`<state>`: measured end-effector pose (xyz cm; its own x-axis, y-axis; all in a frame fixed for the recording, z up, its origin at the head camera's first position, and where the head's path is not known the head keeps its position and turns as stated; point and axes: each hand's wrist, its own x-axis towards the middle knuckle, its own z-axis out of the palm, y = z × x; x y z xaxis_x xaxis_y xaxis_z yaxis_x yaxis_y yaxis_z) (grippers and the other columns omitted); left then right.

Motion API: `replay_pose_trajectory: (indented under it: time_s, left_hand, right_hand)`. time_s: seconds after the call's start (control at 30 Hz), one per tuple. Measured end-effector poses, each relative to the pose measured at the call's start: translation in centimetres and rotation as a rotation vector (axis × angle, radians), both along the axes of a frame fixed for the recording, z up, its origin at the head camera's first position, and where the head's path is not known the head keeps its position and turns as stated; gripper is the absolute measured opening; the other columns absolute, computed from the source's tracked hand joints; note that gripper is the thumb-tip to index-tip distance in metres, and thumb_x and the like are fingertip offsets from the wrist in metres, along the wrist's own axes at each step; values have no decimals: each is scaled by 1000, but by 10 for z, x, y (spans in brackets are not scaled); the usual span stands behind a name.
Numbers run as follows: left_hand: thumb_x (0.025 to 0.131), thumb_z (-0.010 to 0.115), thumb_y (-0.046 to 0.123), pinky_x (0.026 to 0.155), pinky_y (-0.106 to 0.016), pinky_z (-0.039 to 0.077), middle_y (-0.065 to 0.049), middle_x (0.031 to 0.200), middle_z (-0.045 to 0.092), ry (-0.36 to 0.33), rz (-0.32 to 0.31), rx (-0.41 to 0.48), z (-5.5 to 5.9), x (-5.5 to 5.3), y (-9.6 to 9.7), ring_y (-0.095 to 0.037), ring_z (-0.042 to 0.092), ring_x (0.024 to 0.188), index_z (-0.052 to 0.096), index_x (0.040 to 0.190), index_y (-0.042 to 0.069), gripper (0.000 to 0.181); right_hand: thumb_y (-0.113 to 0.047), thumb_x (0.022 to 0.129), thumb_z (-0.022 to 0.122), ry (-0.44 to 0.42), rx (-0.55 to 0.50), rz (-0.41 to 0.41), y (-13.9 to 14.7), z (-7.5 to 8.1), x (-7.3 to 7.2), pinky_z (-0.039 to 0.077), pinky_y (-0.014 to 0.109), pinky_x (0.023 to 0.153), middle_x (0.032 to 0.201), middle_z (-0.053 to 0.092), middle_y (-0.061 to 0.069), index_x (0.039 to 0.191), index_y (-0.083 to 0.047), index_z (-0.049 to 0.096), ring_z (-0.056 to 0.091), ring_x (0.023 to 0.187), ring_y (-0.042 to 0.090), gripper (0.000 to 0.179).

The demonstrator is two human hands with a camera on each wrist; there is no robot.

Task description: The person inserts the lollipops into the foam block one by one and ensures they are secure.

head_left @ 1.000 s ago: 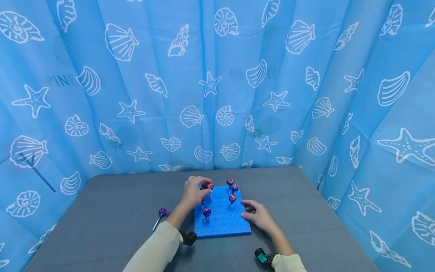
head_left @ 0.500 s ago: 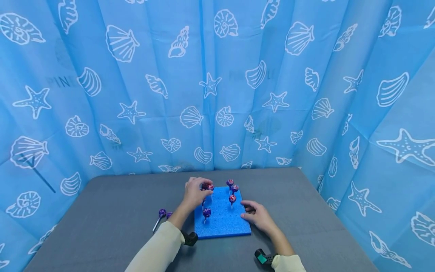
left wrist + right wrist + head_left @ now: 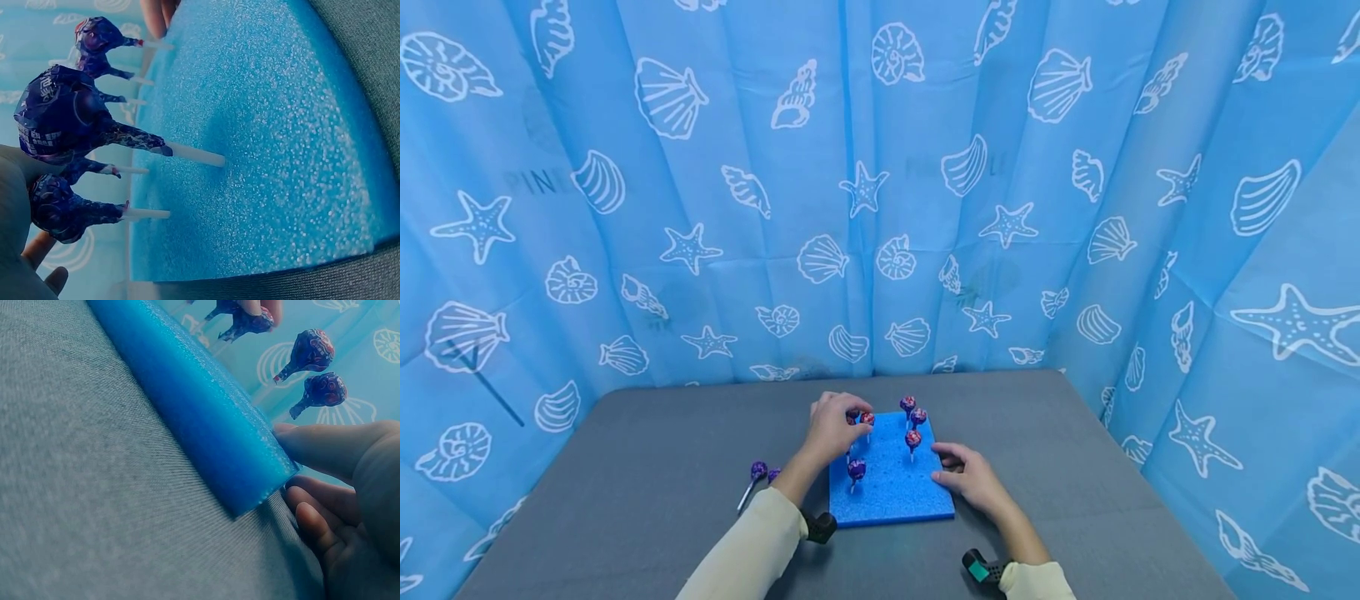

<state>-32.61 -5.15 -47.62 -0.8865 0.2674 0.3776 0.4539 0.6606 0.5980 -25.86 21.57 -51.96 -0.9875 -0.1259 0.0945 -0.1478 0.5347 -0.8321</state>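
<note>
A blue foam board [image 3: 902, 492] lies on the table with several purple-and-red wrapped lollipops upright in it, sticks down. At the board's back left corner, my left hand [image 3: 829, 429] pinches the head of a lollipop [image 3: 867, 419] between thumb and fingers. A nearer lollipop [image 3: 62, 115] looms large in the left wrist view, its white stick in the foam. My right hand [image 3: 973, 479] grips the board's right edge. Its thumb [image 3: 325, 447] is on the top face, and the other fingers are curled at the side.
Two loose lollipops [image 3: 758, 471] lie on the grey table [image 3: 685, 467] left of the board, one partly covered by my left arm. Along the board's right side stand more lollipops [image 3: 913, 438]. A blue shell-print curtain [image 3: 880, 208] hangs behind the table.
My left hand and the lollipop it pinches have dropped slightly and shifted a touch to the right. The right hand and the board have stayed in place.
</note>
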Motion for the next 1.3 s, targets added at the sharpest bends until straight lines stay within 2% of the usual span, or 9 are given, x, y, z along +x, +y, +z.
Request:
replay_pose_trajectory:
  time_s: [0.13,0.27,0.57,0.7,0.83,1.03,1.3]
  left_hand:
    - [84,78,23,98,-53,29,-2,123,63,-2,-7,9,-1,-1,-1,-28,46,118,74,105,14,23]
    - [84,78,24,98,-56,29,-3,128,60,-1,-8,53,0,0,-2,-30,44,123,74,107,14,26]
    - [85,77,20,98,-61,24,-4,127,61,34,9,205,8,6,-13,-31,45,122,73,106,16,21]
    - [85,76,17,100,-62,21,-6,127,61,14,10,274,7,11,-22,-32,46,122,72,107,14,22]
    - [86,75,15,101,-64,24,-7,128,60,-8,21,313,7,16,-30,-33,45,124,71,109,14,23]
    - [86,76,16,98,-62,32,-7,126,60,16,39,291,7,24,-39,-33,48,121,71,109,12,24]
    - [87,75,17,100,-63,27,-7,124,61,22,61,236,3,38,-49,-33,48,121,71,109,13,23]
  right_hand:
    - [-15,88,73,2,7,1,0,0,0,48,42,85,115,63,5,126,-8,62,58,102,23,41]
    - [-16,88,73,2,4,4,0,0,0,48,42,86,116,62,6,126,-9,62,58,103,23,41]
    - [-15,88,73,10,-1,12,1,2,1,47,41,86,117,62,6,127,-8,62,58,103,24,41]
    - [-16,88,73,1,-6,18,1,1,0,47,41,86,117,62,6,127,-8,61,58,104,24,41]
    - [-15,88,73,-1,-9,10,0,1,0,47,43,87,118,62,6,127,-9,62,58,105,24,41]
    - [-16,88,73,0,1,1,-1,1,0,47,43,87,118,62,6,127,-9,62,58,104,24,40]
    - [-15,88,73,0,-2,-12,-1,0,1,48,44,87,118,62,5,126,-10,62,58,104,24,40]
